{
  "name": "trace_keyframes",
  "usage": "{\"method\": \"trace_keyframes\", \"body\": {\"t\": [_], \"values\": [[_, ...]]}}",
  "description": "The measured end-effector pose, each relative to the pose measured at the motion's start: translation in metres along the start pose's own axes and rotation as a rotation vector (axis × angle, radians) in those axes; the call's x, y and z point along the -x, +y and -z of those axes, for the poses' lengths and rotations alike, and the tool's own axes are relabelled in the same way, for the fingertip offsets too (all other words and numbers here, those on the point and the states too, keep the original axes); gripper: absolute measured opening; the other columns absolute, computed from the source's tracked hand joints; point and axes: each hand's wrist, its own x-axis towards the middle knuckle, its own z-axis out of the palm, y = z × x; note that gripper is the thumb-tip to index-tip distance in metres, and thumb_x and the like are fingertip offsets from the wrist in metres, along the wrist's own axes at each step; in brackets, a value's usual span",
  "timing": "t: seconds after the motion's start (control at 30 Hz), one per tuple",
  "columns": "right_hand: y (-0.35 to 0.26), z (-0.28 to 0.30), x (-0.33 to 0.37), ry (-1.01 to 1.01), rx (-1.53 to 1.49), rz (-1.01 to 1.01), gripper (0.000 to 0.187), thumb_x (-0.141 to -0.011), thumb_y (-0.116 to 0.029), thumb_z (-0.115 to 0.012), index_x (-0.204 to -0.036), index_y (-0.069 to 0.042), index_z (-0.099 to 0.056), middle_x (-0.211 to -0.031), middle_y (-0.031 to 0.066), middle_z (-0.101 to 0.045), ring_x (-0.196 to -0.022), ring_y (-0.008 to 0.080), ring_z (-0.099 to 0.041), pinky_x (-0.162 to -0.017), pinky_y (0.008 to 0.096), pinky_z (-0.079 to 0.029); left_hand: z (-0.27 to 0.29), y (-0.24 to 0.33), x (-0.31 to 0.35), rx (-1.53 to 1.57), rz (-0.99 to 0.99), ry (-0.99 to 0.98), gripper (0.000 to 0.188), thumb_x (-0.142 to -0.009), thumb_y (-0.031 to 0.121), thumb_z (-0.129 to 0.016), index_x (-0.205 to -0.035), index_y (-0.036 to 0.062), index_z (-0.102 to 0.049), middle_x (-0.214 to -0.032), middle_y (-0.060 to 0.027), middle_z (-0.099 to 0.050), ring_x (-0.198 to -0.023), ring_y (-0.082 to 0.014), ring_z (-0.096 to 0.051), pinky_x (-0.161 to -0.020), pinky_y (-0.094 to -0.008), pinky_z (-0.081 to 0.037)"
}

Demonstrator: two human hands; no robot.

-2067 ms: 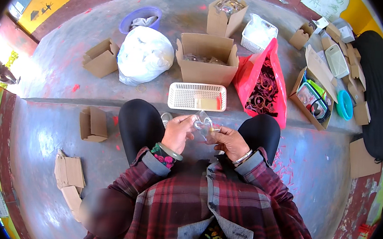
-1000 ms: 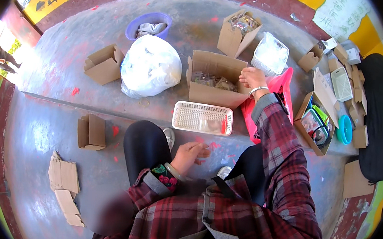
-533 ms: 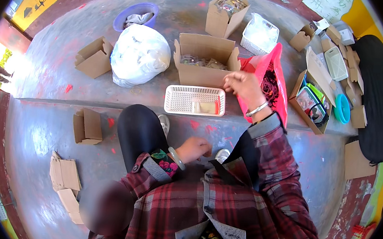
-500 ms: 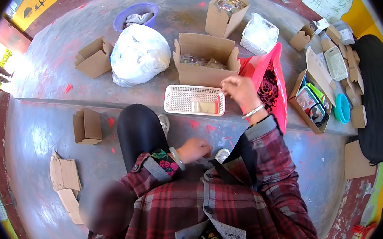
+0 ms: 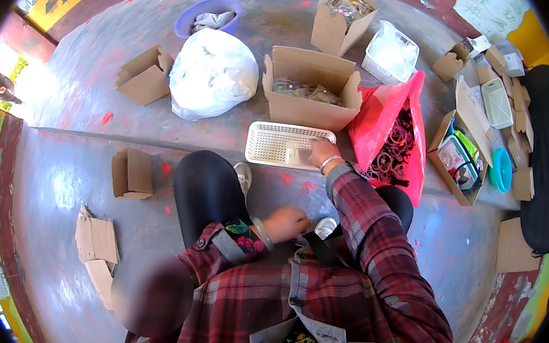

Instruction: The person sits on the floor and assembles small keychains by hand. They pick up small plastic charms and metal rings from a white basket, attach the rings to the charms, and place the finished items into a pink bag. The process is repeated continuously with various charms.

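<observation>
My right hand reaches into the right end of a white perforated plastic basket on the raised floor. Its fingers are drawn together and pointing down, and they hide whatever lies beneath them. Right beside them in the basket is a small pale, flat packet, partly covered. My left hand rests curled in front of my lap, between my knees; the inside of its fingers cannot be seen. Just beyond the basket stands an open cardboard box with small clear-wrapped items inside.
Right of the basket, a pink-red bag gapes open, full of dark reddish bands. Left stand a stuffed white plastic bag and a purple basin. An open carton and a turquoise bowl are farther right. A step edge crosses the floor.
My right hand has come down and slightly left, from above the pink-red bag's edge into the basket, covering a red strip seen there before. My left hand stays curled. The whole view has shifted slightly.
</observation>
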Motion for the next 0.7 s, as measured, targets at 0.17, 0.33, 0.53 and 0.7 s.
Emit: {"method": "trace_keyframes", "body": {"t": [0.17,0.33,0.53,0.7], "values": [[-0.003,-0.012,-0.007,0.013,0.051,0.028,0.034,-0.069,-0.021,-0.063,-0.1,-0.008,-0.058,-0.101,0.0153,-0.057,-0.098,0.0319,-0.055,-0.083,0.0414,-0.046,0.005,0.003,0.002,-0.051,0.028,0.013,0.034,-0.086,0.033,-0.051,-0.077,0.0019,-0.063,-0.067,-0.0174,-0.06,-0.065,-0.0303,-0.061,-0.06,-0.0387,-0.046],[-0.002,-0.02,-0.01,0.022,0.065,0.029,0.036,-0.071,-0.027,-0.063,-0.1,-0.008,-0.056,-0.103,0.0159,-0.055,-0.1,0.0317,-0.054,-0.083,0.0416,-0.045,0.011,0.009,0.003,0.008,0.031,0.044,0.034,-0.086,0.033,-0.052,-0.076,0.0017,-0.062,-0.067,-0.0181,-0.059,-0.064,-0.0334,-0.059,-0.058,-0.04,-0.045],[0.004,-0.028,-0.015,0.092,0.059,0.078,0.032,-0.073,-0.031,-0.061,-0.094,-0.007,-0.058,-0.099,0.0173,-0.057,-0.096,0.0327,-0.056,-0.083,0.0414,-0.045,0.008,0.005,0.002,-0.001,0.002,0.079,0.033,-0.086,0.032,-0.053,-0.076,0.0022,-0.061,-0.067,-0.0186,-0.058,-0.064,-0.0348,-0.058,-0.057,-0.0406,-0.044],[0.007,-0.028,-0.02,0.108,-0.018,0.047,0.024,-0.074,-0.024,-0.058,-0.089,-0.005,-0.058,-0.087,0.0186,-0.061,-0.086,0.0328,-0.059,-0.078,0.0418,-0.046,0.01,0.007,0.002,0.013,0.013,0.068,0.032,-0.086,0.031,-0.053,-0.076,0.0021,-0.061,-0.068,-0.0191,-0.058,-0.064,-0.0357,-0.057,-0.057,-0.0411,-0.043]]}}
